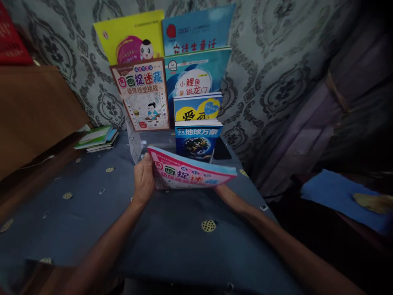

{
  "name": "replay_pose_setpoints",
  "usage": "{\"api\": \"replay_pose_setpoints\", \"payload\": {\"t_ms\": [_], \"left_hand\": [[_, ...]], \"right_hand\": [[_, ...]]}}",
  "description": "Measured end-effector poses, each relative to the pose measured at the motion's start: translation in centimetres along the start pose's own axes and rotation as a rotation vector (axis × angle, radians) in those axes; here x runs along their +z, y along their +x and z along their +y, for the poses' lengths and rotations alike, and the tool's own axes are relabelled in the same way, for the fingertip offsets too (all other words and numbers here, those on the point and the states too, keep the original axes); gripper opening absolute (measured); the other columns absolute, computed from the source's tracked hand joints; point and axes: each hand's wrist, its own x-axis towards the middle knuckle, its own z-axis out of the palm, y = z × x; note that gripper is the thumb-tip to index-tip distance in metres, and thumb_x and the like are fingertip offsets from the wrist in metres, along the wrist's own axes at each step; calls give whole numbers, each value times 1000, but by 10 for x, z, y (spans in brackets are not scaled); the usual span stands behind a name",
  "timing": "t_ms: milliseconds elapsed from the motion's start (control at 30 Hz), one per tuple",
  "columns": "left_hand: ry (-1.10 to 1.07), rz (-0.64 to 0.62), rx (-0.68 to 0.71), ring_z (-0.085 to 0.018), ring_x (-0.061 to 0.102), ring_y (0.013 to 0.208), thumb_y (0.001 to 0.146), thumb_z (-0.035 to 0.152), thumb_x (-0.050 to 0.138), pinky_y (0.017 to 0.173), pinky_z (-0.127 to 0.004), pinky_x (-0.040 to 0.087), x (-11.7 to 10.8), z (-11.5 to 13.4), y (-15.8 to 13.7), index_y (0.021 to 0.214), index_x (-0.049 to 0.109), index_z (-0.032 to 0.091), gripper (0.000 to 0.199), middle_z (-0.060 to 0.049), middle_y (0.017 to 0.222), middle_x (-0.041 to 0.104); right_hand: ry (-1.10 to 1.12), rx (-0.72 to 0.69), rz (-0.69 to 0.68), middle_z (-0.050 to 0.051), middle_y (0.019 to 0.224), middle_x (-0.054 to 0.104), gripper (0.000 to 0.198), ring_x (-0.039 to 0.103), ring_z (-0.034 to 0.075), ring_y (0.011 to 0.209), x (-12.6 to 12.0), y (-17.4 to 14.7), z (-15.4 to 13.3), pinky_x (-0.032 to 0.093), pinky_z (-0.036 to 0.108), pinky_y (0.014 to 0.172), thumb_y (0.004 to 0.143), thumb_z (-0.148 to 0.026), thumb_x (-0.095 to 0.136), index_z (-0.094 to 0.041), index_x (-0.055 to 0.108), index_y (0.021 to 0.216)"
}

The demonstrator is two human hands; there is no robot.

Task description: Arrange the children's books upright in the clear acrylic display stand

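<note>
A pink picture book (187, 172) is tilted above the table in front of a clear display rack (134, 148). My left hand (144, 179) is closed on the book's left edge, its thumb at the upper corner. At the book's lower right, my right hand (223, 191) supports it; the fingers are hidden behind the cover. Just beyond stands a blue book with a globe (196, 143), below a blue-and-yellow book (198, 108). Higher tiers hold a brown-bordered picture book (143, 100), a teal book (196, 73), a yellow book (123, 32) and a blue book (199, 30).
Several thin books (98, 139) are stacked at the table's back left. A dark flat object (222, 149) lies right of the rack. The table has a dark patterned cloth (101, 213). Patterned wallpaper (276, 53) is behind, with blue cloth (334, 196) at the right.
</note>
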Motion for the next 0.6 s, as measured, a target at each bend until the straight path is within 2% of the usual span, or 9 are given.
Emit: {"api": "replay_pose_setpoints", "payload": {"t_ms": [100, 200, 367, 467, 600], "left_hand": [[-128, 18, -29, -15, 60, 62, 88, 75, 54, 55, -24, 46, 3, -7, 12, 77, 68, 16, 61, 0, 63, 65], [-196, 6, -49, -18, 68, 76, 88, 73, 56, 64, -25, 52, 4, -11, 18, 89, 71, 15, 60, -2, 73, 72], [-192, -34, -102, -19, 71, 79, 83, 75, 61, 67, -25, 56, -3, -21, 21, 80, 72, 15, 61, -3, 75, 75], [-259, -106, -198, -22, 73, 79, 71, 76, 72, 69, -28, 58, -10, -35, 20, 76, 72, 15, 61, -4, 73, 76], [-340, -230, -372, -24, 75, 76, 52, 58, 93, 74, -33, 61, -15, -52, 17, 82, 76, 14, 56, -7, 79, 79]], "right_hand": [[147, 80, -109, 9, 117, 77, 66, 69, 31, 115, 3, 2, -3, 54, 52, 103, 92, -77, 45, -25, 74, 121], [152, 72, -91, 8, 112, 79, 56, 72, 32, 107, 11, 4, -12, 56, 53, 100, 85, -68, 65, -23, 77, 115], [71, 9, 47, 6, 104, 80, 41, 74, 32, 102, 24, 2, -18, 60, 53, 94, 90, -59, 63, -24, 79, 105], [67, -4, 92, 6, 107, 80, 41, 74, 32, 103, 26, 2, -16, 60, 52, 95, 91, -59, 61, -25, 79, 106], [141, 11, 98, 7, 113, 79, 47, 74, 32, 104, 28, 4, -16, 60, 51, 95, 91, -63, 59, -25, 77, 111]]}}
